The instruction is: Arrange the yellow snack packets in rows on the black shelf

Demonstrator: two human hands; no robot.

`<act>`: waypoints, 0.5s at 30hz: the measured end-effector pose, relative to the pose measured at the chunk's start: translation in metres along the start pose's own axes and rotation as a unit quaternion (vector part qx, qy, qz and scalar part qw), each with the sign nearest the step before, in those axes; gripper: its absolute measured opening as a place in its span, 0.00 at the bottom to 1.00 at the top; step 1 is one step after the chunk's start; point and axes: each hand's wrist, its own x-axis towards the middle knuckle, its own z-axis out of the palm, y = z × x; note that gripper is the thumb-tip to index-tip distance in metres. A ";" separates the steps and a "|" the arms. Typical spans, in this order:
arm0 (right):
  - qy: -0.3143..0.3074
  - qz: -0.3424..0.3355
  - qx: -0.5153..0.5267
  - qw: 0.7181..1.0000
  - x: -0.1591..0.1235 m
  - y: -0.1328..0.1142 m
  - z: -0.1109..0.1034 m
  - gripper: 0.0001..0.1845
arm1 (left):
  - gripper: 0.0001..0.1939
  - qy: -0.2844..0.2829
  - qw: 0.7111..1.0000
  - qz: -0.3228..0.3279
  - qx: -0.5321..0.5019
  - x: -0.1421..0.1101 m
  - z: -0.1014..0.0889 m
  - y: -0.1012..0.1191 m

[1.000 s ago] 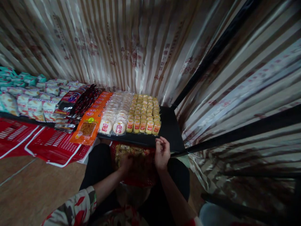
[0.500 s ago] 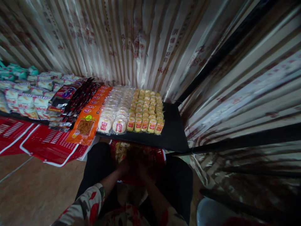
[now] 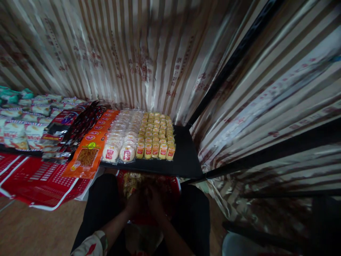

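Note:
Both hands are down in a red basket (image 3: 174, 185) on my lap, in deep shadow. My left hand (image 3: 132, 204) and my right hand (image 3: 154, 202) lie close together among yellow snack packs (image 3: 129, 179) inside it. Their fingers are too dark to make out. Just beyond the basket a black shelf (image 3: 185, 160) carries rows of small yellow packs (image 3: 157, 133), round white cakes (image 3: 121, 137) and orange packets (image 3: 89, 154).
Dark snack bags (image 3: 73, 124) and white and teal packs (image 3: 18, 121) fill the shelf to the left. Folded red baskets (image 3: 39, 177) lean under its front edge. A striped curtain (image 3: 149, 57) hangs behind, with black poles (image 3: 266, 153) at the right.
My right hand has come down from the shelf's front edge into the red basket beside my left hand. The view has shifted a little to the right and down.

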 end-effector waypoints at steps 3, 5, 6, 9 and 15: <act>0.046 0.011 0.056 0.997 -0.001 -0.008 -0.006 0.21 | 0.25 0.027 0.998 0.037 -0.041 -0.008 -0.004 0.005; 0.068 0.023 0.091 0.993 -0.001 -0.017 -0.013 0.21 | 0.26 0.035 0.997 0.046 -0.060 -0.014 -0.007 0.013; 0.075 0.025 0.105 0.991 -0.001 -0.022 -0.017 0.21 | 0.25 0.039 0.996 0.045 -0.064 -0.018 -0.010 0.018; 0.072 0.017 0.134 0.988 -0.004 -0.043 -0.030 0.20 | 0.22 0.062 0.995 0.044 -0.068 -0.026 -0.016 0.040; 0.047 -0.029 0.202 0.978 -0.015 -0.084 -0.055 0.25 | 0.16 0.124 0.984 0.106 -0.073 -0.042 -0.027 0.086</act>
